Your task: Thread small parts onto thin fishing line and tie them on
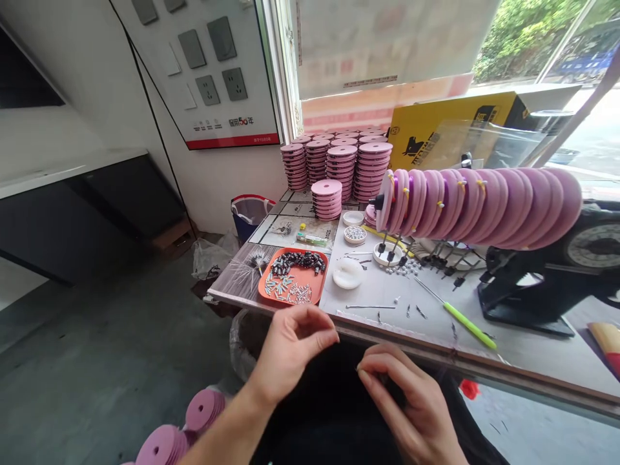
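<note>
In front of the table edge, my left hand (298,342) is closed, thumb and fingertips pressed together; whatever they pinch is too fine to make out. Lower and to its right, my right hand (411,397) also pinches at the fingertips, with a tiny unclear speck showing there. Just beyond my left hand lies an orange tray (265,294) of black pieces, small pale tubes and silver bits. A white round dish (347,274) sits on the table past both hands. Between it and the edge rest a thin metal rod (371,307) and several small dark metal pieces (420,312).
A row of pink foam discs (484,206) hangs on a black machine (527,290) at right. Near it lies a green-handled tool (469,326). Stacked pink spools (341,165), a bead dish (355,235) and a yellow box (450,126) stand behind. More pink discs (162,445) are at lower left.
</note>
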A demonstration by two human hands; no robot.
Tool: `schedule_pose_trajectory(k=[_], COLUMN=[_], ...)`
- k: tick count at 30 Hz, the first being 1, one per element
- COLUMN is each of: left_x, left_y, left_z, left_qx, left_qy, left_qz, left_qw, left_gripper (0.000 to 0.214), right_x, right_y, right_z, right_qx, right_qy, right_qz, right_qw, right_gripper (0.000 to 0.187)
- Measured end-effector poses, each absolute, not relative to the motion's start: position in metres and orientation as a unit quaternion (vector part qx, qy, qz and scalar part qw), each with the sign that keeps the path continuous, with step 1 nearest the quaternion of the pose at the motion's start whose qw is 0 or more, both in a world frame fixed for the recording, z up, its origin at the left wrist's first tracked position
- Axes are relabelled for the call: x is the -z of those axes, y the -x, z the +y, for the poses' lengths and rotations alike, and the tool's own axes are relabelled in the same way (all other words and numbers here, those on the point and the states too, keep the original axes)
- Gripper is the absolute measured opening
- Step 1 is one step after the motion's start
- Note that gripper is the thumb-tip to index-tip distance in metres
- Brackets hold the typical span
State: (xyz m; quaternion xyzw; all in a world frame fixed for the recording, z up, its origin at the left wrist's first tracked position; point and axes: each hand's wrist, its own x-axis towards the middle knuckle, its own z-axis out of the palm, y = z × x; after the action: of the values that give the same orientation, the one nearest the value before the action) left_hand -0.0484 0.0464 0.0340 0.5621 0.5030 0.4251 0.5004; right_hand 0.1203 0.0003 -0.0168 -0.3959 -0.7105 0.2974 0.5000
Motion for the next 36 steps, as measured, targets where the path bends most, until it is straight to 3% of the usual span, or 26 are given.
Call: schedule_pose_trajectory(k=[6, 24, 28, 32, 36], left_x=[-0.004, -0.004, -0.005, 0.001, 0.006], left_y=[0.033, 0.031, 0.027, 0.025, 0.023], left_z=[0.014, 0.009, 0.000, -0.006, -0.007], left_qx=[-0.484, -0.497, -0.494, -0.497, -0.503], left_qy=[-0.388, -0.388, -0.448, -0.564, -0.669], left_qz=[0.508, 0.517, 0.560, 0.571, 0.520], left_qw=[0.598, 0.579, 0.491, 0.329, 0.171], left_gripper=[0.027, 0.031, 0.025, 0.024, 0.029], right_x=[0.016, 0.013, 0.014, 0.014, 0.016], right_y=[-0.119, -0.111, -0.110, -0.110, -0.111], right_z=[-0.003, -0.001, 0.000, 0.001, 0.001], right_qx=[-0.230, -0.198, -0.175, -0.165, -0.228], right_qy=[0.372, 0.378, 0.407, 0.415, 0.441], right_qz=[-0.744, -0.744, -0.733, -0.727, -0.694], right_qw=[0.506, 0.515, 0.516, 0.521, 0.522], right_gripper=[0.013, 0.014, 0.014, 0.013, 0.012])
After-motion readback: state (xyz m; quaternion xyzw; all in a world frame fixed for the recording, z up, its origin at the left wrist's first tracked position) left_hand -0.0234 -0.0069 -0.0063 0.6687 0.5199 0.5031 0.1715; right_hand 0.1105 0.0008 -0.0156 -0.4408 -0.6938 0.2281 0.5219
